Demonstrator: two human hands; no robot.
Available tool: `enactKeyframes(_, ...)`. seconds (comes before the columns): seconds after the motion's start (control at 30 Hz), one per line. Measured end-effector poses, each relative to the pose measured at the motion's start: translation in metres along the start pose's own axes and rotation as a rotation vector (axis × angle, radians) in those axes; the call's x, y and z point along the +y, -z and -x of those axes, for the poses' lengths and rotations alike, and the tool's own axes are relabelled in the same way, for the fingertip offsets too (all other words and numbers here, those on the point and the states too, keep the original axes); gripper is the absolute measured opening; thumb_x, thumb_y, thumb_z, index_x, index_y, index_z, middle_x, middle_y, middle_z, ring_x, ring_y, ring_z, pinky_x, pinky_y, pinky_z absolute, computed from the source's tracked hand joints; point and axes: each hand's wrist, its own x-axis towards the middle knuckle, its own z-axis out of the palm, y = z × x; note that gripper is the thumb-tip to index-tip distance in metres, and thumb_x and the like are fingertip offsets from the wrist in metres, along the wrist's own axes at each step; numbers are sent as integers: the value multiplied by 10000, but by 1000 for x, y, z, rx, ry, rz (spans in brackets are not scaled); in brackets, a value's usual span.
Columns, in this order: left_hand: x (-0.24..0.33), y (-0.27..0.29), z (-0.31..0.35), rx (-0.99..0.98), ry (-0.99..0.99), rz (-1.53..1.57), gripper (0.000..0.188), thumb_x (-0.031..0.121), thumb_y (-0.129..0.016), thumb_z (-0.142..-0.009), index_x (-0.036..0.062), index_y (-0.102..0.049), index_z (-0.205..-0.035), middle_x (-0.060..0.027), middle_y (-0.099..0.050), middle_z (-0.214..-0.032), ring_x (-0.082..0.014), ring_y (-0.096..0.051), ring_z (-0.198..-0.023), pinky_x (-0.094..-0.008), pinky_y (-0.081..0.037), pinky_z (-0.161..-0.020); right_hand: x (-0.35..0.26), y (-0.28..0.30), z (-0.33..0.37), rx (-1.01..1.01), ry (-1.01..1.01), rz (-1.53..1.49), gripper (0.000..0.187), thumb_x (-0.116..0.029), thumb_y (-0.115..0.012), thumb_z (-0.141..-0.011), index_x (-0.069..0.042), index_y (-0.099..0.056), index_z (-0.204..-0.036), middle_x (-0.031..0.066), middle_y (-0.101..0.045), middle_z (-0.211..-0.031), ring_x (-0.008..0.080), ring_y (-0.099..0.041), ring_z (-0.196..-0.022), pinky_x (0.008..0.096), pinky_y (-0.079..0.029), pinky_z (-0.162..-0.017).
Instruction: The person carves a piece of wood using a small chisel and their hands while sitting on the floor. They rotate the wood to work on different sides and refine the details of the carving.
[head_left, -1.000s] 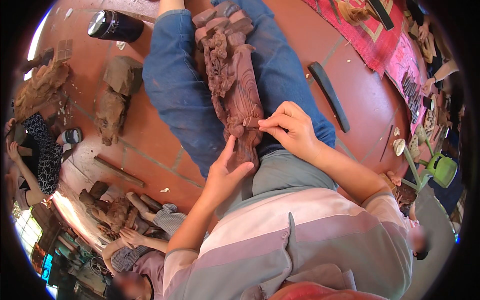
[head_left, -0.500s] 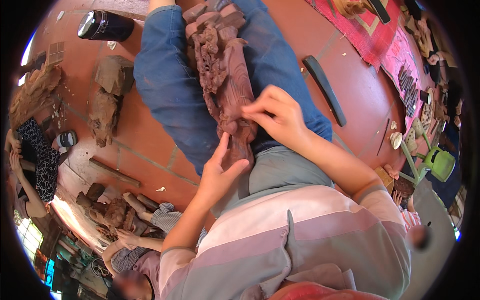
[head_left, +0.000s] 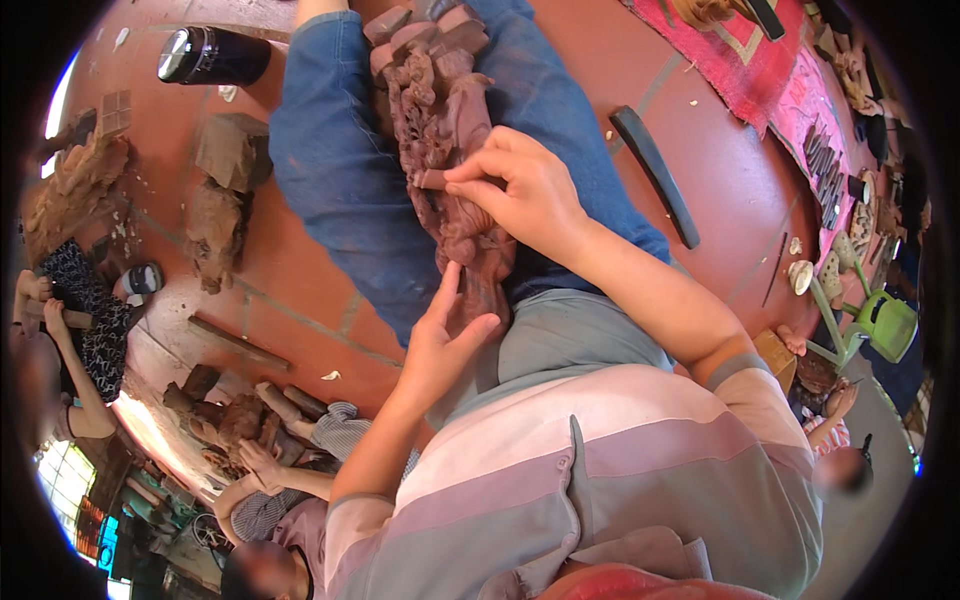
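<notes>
Right hand (head_left: 525, 195): thumb and fingers pinched tight on small brown strip (head_left: 431, 179). Wood carving (head_left: 470, 115) directly under that pinch. Left hand (head_left: 438, 352), bodyward of it: thumb spread wide from index, index fingertip touching carving.

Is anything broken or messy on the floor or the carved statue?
A bit messy: small pale scraps lie loose on the red tile floor, one beside the black canister. They look odd because they are scattered like litter. The carved wooden figure shows no clear break, though hands hide part of it.
</notes>
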Motion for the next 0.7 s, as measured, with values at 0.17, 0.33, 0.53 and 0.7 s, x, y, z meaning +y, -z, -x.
enactKeyframes(0.17,-7,1,-4,6,-47,-28,816,154,-726,-870,27,-250,-1521,-185,-496,-1420,-204,-485,-1283,-305,-366,-1062,9,20,44,-18,-82,-87,100,-145,-776,-762,-126,-746,-855,32,-594,-777,222,-602,-783,331,-484,-670)
enactKeyframes(0.33,-5,-2,1,12,-4,-15,825,162,-730,-870,25,-245,-1522,-170,-542,-1373,-196,-526,-1226,-297,-378,-1047,2,-1,-2,-10,18,31,91,-199,-746,-792,-139,-744,-861,31,-570,-778,230,-585,-803,350,-477,-683)
enactKeyframes(0.53,3,2,-3,-29,2,78,820,131,-722,-875,48,-237,-1531,-153,-593,-1304,-158,-559,-1166,-290,-414,-1006,10,16,31,-35,-32,-64,90,-151,-784,-748,-110,-743,-816,51,-581,-746,240,-600,-736,345,-481,-640)
enactKeyframes(0.7,-4,1,-1,-13,-8,68,827,115,-725,-870,44,-232,-1531,-131,-611,-1282,-147,-569,-1145,-286,-415,-1005,4,7,9,-21,4,-50,95,-112,-777,-761,-86,-749,-848,48,-578,-751,205,-584,-712,315,-466,-630)
